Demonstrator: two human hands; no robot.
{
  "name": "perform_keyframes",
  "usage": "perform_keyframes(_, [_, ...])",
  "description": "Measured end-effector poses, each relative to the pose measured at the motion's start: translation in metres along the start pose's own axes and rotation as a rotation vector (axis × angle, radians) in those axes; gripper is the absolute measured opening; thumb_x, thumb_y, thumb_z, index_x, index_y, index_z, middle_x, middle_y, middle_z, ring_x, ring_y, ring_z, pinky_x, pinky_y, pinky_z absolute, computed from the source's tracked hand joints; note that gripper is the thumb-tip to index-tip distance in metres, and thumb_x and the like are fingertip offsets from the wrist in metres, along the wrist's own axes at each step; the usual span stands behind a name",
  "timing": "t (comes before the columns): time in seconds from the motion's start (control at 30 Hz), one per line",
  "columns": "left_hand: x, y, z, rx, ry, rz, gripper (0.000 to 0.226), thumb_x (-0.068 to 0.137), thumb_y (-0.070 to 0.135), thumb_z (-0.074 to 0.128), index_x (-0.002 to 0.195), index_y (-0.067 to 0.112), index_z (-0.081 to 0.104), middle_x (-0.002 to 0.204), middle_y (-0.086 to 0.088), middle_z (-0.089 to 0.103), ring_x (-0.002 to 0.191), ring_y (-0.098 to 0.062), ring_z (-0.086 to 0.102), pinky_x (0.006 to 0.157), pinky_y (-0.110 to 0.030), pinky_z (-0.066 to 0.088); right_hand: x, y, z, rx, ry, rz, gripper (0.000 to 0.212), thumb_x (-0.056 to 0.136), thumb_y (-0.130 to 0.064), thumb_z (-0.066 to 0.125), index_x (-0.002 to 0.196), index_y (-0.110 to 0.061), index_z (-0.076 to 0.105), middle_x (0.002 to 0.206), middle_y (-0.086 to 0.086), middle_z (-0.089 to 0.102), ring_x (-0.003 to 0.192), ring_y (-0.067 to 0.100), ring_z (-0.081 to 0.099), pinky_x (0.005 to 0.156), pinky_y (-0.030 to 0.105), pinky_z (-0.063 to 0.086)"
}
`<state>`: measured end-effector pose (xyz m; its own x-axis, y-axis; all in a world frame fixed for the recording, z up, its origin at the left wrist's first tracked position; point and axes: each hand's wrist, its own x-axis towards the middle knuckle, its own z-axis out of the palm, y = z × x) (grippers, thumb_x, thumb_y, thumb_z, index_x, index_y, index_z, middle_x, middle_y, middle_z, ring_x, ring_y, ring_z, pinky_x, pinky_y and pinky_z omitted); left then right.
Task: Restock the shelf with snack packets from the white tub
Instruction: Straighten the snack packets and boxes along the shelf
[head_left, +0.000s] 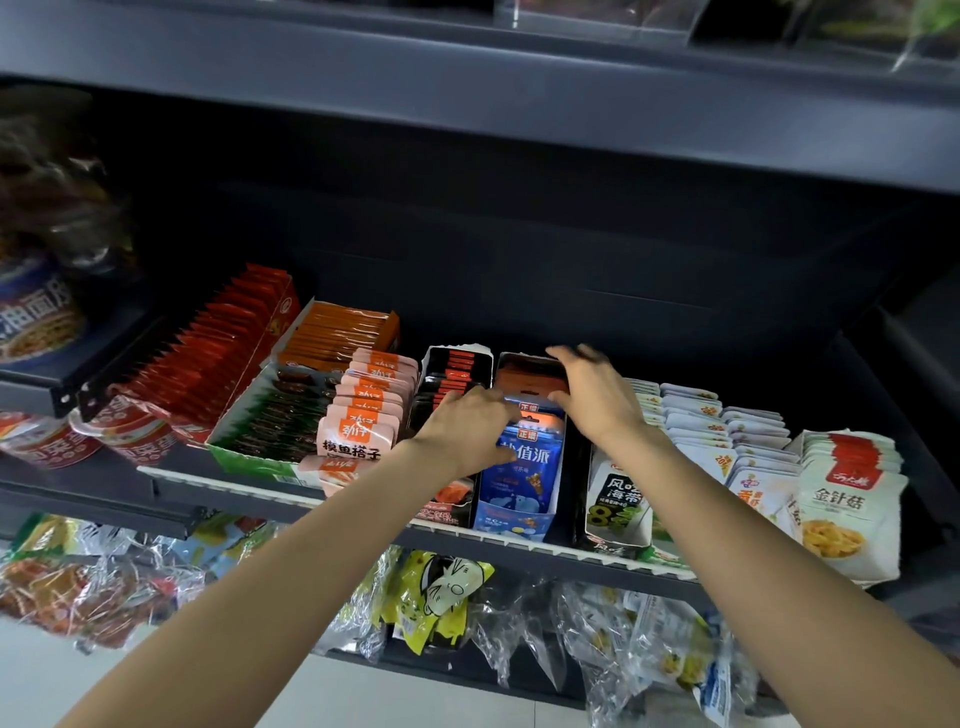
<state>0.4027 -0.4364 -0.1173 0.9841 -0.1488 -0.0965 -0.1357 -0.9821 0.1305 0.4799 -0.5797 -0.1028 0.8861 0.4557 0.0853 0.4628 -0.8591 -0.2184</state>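
The snack packets (530, 457) are blue and stand in a row inside a blue box (514, 517) on the shelf (571, 558), in the middle, near the front edge. My left hand (467, 431) is on the left side of the row. Its fingers (506, 410) curl over the tops of the front packets and hold them. My right hand (592, 395) is further back on the right side of the same row. Its fingers (563, 358) are bent over the tops of the back packets, a little spread, and press on them. Pink packets (358, 431) stand to the left. White packets (618, 493) stand to the right. Clear bags (441, 592) hang on the shelf below. I cannot see the white tub.
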Motion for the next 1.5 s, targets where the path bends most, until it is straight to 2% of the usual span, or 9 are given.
perform_keyframes(0.13, [0.003, 0.000, 0.003, 0.021, 0.083, -0.023, 0.056, 0.088, 0.032, 0.060, 0.137, 0.016, 0.039, 0.134, -0.004, 0.044, 0.125, -0.022, 0.040, 0.104, -0.040, 0.033, -0.024, 0.007, 0.009, 0.036, 0.062, -0.089, 0.042, 0.092, -0.011, 0.055, 0.133, -0.017, 0.048, 0.130, 0.004, 0.048, 0.120, 0.020, 0.046, 0.092, 0.031, 0.045])
perform_keyframes(0.47, [0.012, 0.004, 0.006, 0.135, 0.051, -0.091, 0.043, 0.085, 0.034, 0.062, 0.124, 0.017, 0.051, 0.128, -0.006, 0.042, 0.120, -0.025, 0.035, 0.099, -0.038, 0.033, -0.035, -0.006, 0.030, -0.084, -0.144, -0.103, 0.042, 0.085, 0.006, 0.052, 0.126, -0.005, 0.048, 0.124, 0.012, 0.051, 0.116, 0.027, 0.043, 0.087, 0.037, 0.046])
perform_keyframes(0.67, [0.009, 0.004, 0.005, 0.136, 0.048, -0.064, 0.048, 0.084, 0.036, 0.065, 0.126, 0.018, 0.053, 0.131, -0.005, 0.040, 0.121, -0.024, 0.034, 0.101, -0.039, 0.033, -0.029, -0.006, 0.017, -0.146, -0.219, -0.066, 0.031, 0.085, -0.016, 0.065, 0.115, -0.008, 0.059, 0.119, 0.009, 0.051, 0.113, 0.025, 0.043, 0.086, 0.035, 0.043])
perform_keyframes(0.87, [0.006, 0.008, -0.004, -0.044, 0.210, -0.058, 0.047, 0.082, 0.022, 0.068, 0.117, 0.013, 0.037, 0.110, -0.007, 0.060, 0.104, -0.026, 0.056, 0.093, -0.035, 0.038, -0.043, -0.007, 0.008, -0.118, 0.081, -0.027, 0.024, 0.089, -0.012, 0.058, 0.112, -0.013, 0.054, 0.111, 0.005, 0.046, 0.101, 0.024, 0.053, 0.066, 0.034, 0.046])
perform_keyframes(0.97, [0.007, 0.010, 0.001, -0.045, 0.162, -0.118, 0.047, 0.085, 0.011, 0.063, 0.121, 0.011, 0.032, 0.103, -0.011, 0.066, 0.097, -0.030, 0.063, 0.093, -0.037, 0.040, -0.052, -0.008, 0.020, -0.117, 0.038, -0.017, 0.038, 0.088, -0.012, 0.061, 0.124, -0.012, 0.047, 0.118, 0.006, 0.044, 0.107, 0.022, 0.051, 0.074, 0.032, 0.049])
perform_keyframes(1.1, [0.014, 0.008, 0.011, 0.087, 0.132, -0.134, 0.038, 0.087, 0.005, 0.055, 0.123, 0.015, 0.046, 0.116, -0.008, 0.062, 0.112, -0.026, 0.056, 0.100, -0.038, 0.035, -0.075, -0.011, 0.034, -0.132, 0.119, -0.087, 0.041, 0.081, -0.007, 0.068, 0.118, -0.009, 0.050, 0.112, 0.006, 0.048, 0.099, 0.018, 0.053, 0.075, 0.027, 0.052])
perform_keyframes(1.2, [0.015, 0.009, 0.015, 0.186, 0.143, -0.095, 0.040, 0.087, 0.010, 0.058, 0.125, 0.018, 0.050, 0.125, -0.005, 0.055, 0.122, -0.025, 0.044, 0.101, -0.039, 0.032, -0.091, -0.007, 0.045, -0.162, 0.134, -0.161, 0.031, 0.088, -0.010, 0.058, 0.119, -0.006, 0.052, 0.117, 0.007, 0.048, 0.103, 0.020, 0.049, 0.082, 0.027, 0.049])
perform_keyframes(1.37, [0.018, 0.012, 0.014, 0.234, 0.180, -0.038, 0.049, 0.087, 0.026, 0.062, 0.132, 0.014, 0.046, 0.134, -0.007, 0.038, 0.124, -0.023, 0.036, 0.102, -0.036, 0.033, -0.101, 0.001, 0.061, -0.094, 0.118, -0.071, 0.055, 0.091, -0.013, 0.058, 0.139, -0.009, 0.032, 0.137, 0.009, 0.037, 0.121, 0.016, 0.037, 0.083, 0.017, 0.050])
perform_keyframes(1.5, [0.021, 0.010, 0.016, 0.187, 0.189, -0.052, 0.042, 0.088, 0.015, 0.061, 0.128, 0.012, 0.051, 0.136, -0.005, 0.036, 0.121, -0.021, 0.039, 0.103, -0.034, 0.034, -0.102, 0.002, 0.053, -0.177, 0.017, -0.149, 0.037, 0.095, -0.012, 0.050, 0.130, -0.004, 0.044, 0.130, 0.012, 0.041, 0.119, 0.021, 0.039, 0.092, 0.026, 0.047])
